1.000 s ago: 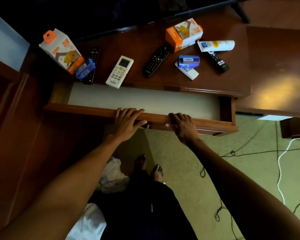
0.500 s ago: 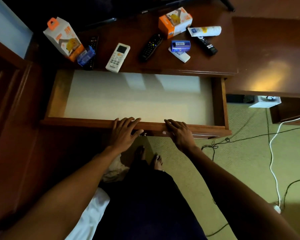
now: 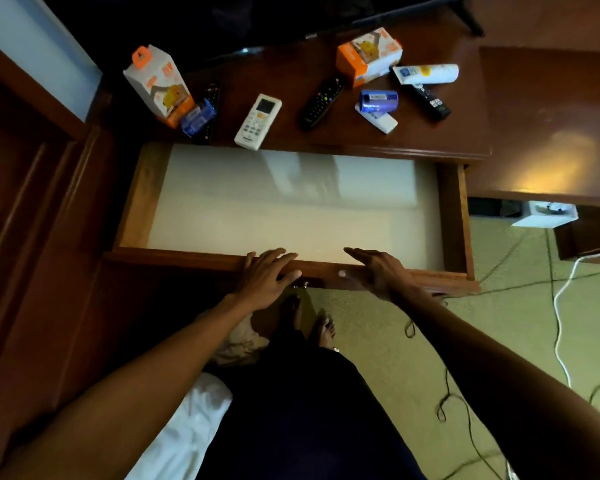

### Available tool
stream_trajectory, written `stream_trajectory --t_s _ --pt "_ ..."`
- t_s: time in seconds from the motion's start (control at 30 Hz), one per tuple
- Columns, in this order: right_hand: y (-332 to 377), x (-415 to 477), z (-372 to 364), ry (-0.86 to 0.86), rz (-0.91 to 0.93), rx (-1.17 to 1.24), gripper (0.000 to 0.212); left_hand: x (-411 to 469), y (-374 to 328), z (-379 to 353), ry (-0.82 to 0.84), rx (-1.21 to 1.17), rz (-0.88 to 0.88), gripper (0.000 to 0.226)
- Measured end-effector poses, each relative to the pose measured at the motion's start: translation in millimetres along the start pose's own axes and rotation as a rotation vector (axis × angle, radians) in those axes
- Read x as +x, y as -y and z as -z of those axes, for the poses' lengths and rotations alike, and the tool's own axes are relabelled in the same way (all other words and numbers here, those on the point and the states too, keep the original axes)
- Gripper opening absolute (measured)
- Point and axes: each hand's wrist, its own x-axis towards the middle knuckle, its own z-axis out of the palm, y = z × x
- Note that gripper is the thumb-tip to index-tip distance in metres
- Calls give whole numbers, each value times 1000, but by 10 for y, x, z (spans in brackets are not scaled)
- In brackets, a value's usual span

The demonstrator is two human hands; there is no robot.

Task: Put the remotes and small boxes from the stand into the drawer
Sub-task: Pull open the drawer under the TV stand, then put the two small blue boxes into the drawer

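Note:
The drawer [image 3: 451,216] stands pulled far out, its pale bottom bare. My left hand [image 3: 265,277] and my right hand [image 3: 378,268] hover at its front rail, fingers spread, holding nothing. On the stand [image 3: 326,133] lie a white remote [image 3: 258,121], a black remote [image 3: 321,102], another black remote [image 3: 430,102] at the right, and a dark remote [image 3: 210,98] partly under a blue box [image 3: 198,117]. An orange-white box [image 3: 158,85] is at the left, another [image 3: 369,57] at the back. A blue box [image 3: 378,101] rests on a white remote [image 3: 378,120]. A white tube [image 3: 426,73] lies nearby.
A TV's dark base [image 3: 291,29] runs along the back of the stand. A lower wooden table [image 3: 551,126] adjoins at the right. Cables [image 3: 561,306] cross the carpet, with a white adapter [image 3: 544,216] under the table. My feet [image 3: 323,327] stand below the drawer.
The drawer has slid much farther out toward me. Both hands have lifted off its front rail, and their fingers have spread.

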Motion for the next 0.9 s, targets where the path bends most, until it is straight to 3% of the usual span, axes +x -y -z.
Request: stream_trajectory --t_s 0.07,0.17,0.3,0.4,0.6,0.73,0.9 --pt "57 175 202 -41 -6 13 71 48 1 198 -32 -193 4 50" --pt "266 542 541 -117 33 70 60 130 38 668 -232 -313 27 43" --pt "642 1015 1001 -205 100 161 42 303 230 1410 -476 -292 60 38" --pt "841 1328 1258 -236 107 190 37 570 477 1876 -571 -217 83 38" --pt "1048 1829 1579 -265 145 207 29 1301 925 2445 -541 -92 169 54" --pt "1087 2111 1690 -252 101 236 37 1722 1131 2550 -433 85 205 60" --pt "1052 2402 1776 -216 39 252 29 2010 1341 2549 -347 227 185 60"
